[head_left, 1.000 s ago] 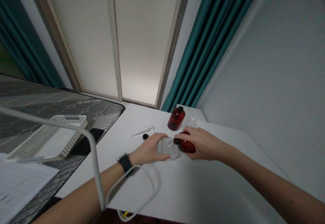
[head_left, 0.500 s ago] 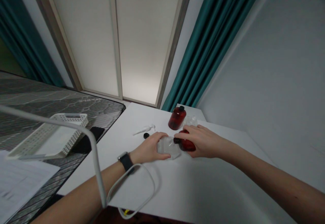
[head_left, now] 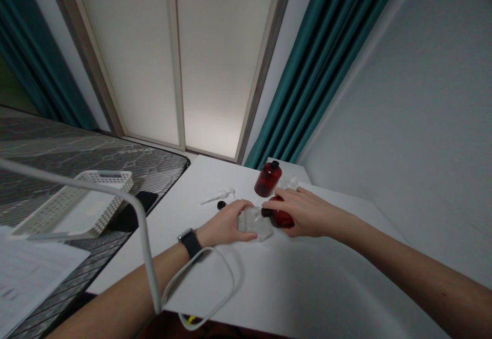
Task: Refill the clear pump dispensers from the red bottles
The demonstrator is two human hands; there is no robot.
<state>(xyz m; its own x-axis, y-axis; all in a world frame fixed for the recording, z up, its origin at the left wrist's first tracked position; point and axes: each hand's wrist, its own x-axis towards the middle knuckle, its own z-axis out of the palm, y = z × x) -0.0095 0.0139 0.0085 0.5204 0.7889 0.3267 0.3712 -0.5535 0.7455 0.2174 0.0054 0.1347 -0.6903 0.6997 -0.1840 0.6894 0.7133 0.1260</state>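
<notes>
My left hand (head_left: 232,223) is closed around a clear plastic bottle (head_left: 257,222) on the white table. In my right hand (head_left: 302,211) is a dark red bottle (head_left: 282,217), tipped over so that its black neck (head_left: 266,212) points left above the clear bottle. Whether the two touch, or liquid flows, I cannot tell. Behind them a second dark red bottle (head_left: 268,179) with a black top stands on the table. Beyond my right hand a clear, crinkled-looking object (head_left: 289,182) is partly hidden. A white pump head with a tube (head_left: 220,196) and a black cap (head_left: 221,205) lie near my left hand.
A white cable (head_left: 144,231) arcs across the left foreground and loops by my left wrist. Left of the white table (head_left: 169,226), a white perforated basket (head_left: 73,211) and printed papers (head_left: 34,277) rest on a grey patterned surface. A wall (head_left: 423,123) borders the right.
My right hand and the tipped red bottle have shifted very slightly left and up. My left hand keeps its hold on the clear bottle.
</notes>
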